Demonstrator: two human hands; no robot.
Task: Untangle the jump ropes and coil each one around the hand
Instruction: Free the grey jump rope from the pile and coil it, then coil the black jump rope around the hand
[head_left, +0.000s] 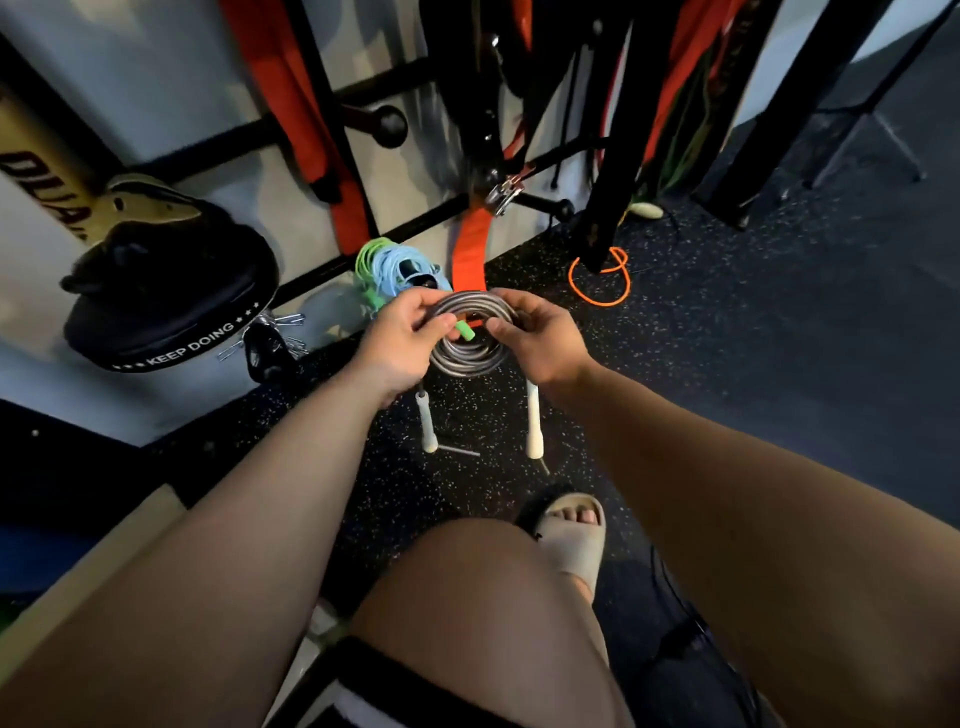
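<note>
Both hands, left hand (402, 338) and right hand (540, 340), grip grey coiled rope (470, 358), handles (534, 423) hanging down.

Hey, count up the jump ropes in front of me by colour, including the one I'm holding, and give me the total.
grey jump rope, coiled, held: 1
green jump rope, coiled on the floor: 1
light blue jump rope, coiled beside the green one: 1
orange jump rope, loose on the floor: 1
Total: 4

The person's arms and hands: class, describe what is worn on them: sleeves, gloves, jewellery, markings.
The left arm and right arm are bare, no sleeve in view. The left hand and right hand wear no gloves; no ring, watch or marking shows.
</note>
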